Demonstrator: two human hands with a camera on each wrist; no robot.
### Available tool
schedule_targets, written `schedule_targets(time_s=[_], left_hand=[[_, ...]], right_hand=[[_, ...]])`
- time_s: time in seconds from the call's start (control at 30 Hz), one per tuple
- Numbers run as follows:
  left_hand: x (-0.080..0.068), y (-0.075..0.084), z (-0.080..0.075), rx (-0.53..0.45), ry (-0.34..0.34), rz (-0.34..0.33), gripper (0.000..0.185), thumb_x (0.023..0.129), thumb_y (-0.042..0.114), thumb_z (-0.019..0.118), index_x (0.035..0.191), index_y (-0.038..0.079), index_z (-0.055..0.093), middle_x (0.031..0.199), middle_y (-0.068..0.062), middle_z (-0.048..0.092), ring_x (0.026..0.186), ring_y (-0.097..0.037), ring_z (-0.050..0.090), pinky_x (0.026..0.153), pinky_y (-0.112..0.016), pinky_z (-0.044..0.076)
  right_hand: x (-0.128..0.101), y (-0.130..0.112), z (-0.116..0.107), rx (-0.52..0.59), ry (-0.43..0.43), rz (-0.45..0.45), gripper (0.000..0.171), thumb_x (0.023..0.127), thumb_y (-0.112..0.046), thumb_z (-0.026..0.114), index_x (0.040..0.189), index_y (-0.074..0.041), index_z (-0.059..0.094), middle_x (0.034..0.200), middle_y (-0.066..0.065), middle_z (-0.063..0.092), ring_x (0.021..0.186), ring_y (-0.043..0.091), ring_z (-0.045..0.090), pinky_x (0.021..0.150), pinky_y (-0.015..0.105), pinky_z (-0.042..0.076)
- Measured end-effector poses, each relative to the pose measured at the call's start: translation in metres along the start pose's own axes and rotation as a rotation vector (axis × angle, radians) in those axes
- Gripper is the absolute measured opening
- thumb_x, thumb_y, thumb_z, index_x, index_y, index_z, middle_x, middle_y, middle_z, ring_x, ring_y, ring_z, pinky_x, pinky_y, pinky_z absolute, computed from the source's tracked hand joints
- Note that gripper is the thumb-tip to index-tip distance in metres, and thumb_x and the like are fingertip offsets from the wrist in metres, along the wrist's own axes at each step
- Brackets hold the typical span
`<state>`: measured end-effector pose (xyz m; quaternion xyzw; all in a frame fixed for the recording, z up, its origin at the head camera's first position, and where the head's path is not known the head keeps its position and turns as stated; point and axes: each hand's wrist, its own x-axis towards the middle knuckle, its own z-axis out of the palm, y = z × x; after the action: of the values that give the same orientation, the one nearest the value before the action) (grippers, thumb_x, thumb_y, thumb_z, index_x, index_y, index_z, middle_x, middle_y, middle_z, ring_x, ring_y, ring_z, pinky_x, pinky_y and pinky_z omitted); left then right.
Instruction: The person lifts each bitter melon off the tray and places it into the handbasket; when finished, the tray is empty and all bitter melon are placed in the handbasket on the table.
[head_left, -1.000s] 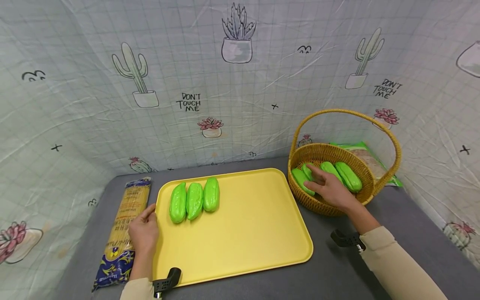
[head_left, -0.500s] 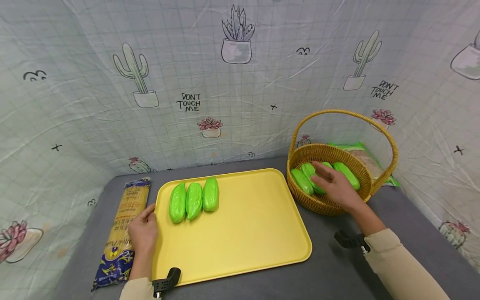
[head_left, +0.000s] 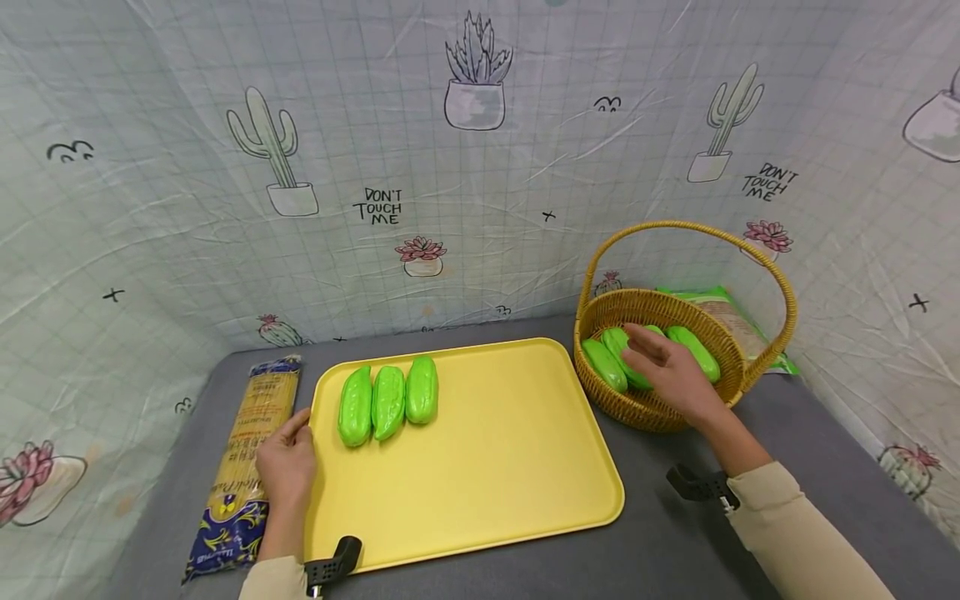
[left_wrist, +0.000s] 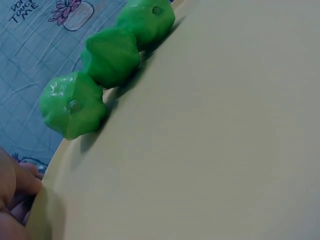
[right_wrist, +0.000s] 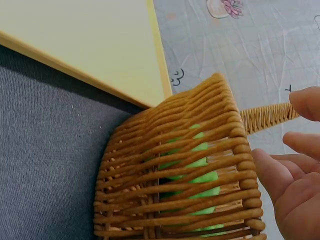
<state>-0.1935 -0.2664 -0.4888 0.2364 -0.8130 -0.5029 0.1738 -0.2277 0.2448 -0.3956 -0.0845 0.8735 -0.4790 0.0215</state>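
Three glossy green toy bitter melons (head_left: 388, 403) lie side by side at the upper left of a yellow tray (head_left: 517, 442); in the left wrist view their ridged ends (left_wrist: 75, 106) face me. My left hand (head_left: 288, 458) rests beside the tray's left rim, fingertips touching it from outside. My right hand (head_left: 675, 379) hovers over a wicker basket (head_left: 626, 408), its fingers apart and holding nothing. Inside the basket lie several more green melons (head_left: 604, 365), partly hidden by that hand. From the right wrist, the hand (right_wrist: 295, 185) shows above the basket's rim, with green through the weave.
A bag of spaghetti (head_left: 251, 450) lies left of the tray. The basket's tall arched handle (head_left: 686, 223) rises over the right side. Behind the basket lies a green-edged packet (head_left: 731, 321). A cloth wall (head_left: 480, 208) closes off the back.
My right hand has drawn slightly right within the basket, so more of the second melon from the left shows. Over the last half second it has stayed nearly still. My left hand has not moved.
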Motion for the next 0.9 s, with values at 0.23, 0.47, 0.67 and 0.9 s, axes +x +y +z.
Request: schedule_targets(time_s=[0.23, 0.47, 0.67, 0.9], left_hand=[[0.000, 0.000, 0.000, 0.010, 0.009, 0.006, 0.036, 0.106, 0.010, 0.049, 0.138, 0.003, 0.064, 0.141, -0.025, 0.061, 0.126, -0.041, 0.062, 0.064, 0.006, 0.031], [0.001, 0.000, 0.000, 0.019, -0.001, -0.005, 0.036, 0.106, 0.011, 0.048, 0.138, 0.004, 0.064, 0.142, -0.025, 0.060, 0.127, -0.042, 0.061, 0.063, 0.006, 0.030], [0.001, -0.001, 0.001, 0.013, -0.014, -0.008, 0.037, 0.107, 0.012, 0.047, 0.139, 0.003, 0.063, 0.143, -0.027, 0.059, 0.126, -0.044, 0.061, 0.062, 0.005, 0.031], [0.001, -0.001, 0.001, 0.017, -0.007, -0.014, 0.037, 0.107, 0.012, 0.048, 0.139, 0.004, 0.063, 0.142, -0.025, 0.060, 0.127, -0.041, 0.060, 0.064, 0.004, 0.031]], right_hand=[[0.000, -0.004, 0.006, 0.000, 0.015, -0.016, 0.068, 0.107, -0.038, 0.051, 0.162, -0.008, 0.026, 0.167, 0.018, 0.028, 0.152, 0.043, 0.033, 0.115, 0.058, 0.038], [0.003, -0.012, 0.012, 0.020, 0.005, -0.047, 0.068, 0.107, -0.038, 0.051, 0.163, -0.008, 0.025, 0.168, 0.018, 0.027, 0.153, 0.041, 0.031, 0.117, 0.058, 0.036], [0.008, -0.021, 0.022, 0.055, -0.026, -0.071, 0.069, 0.107, -0.036, 0.052, 0.163, -0.006, 0.023, 0.169, 0.017, 0.025, 0.155, 0.039, 0.028, 0.119, 0.054, 0.034], [0.015, -0.029, 0.044, 0.117, -0.094, -0.107, 0.071, 0.107, -0.032, 0.054, 0.163, -0.006, 0.021, 0.170, 0.015, 0.022, 0.156, 0.036, 0.027, 0.117, 0.046, 0.037]])
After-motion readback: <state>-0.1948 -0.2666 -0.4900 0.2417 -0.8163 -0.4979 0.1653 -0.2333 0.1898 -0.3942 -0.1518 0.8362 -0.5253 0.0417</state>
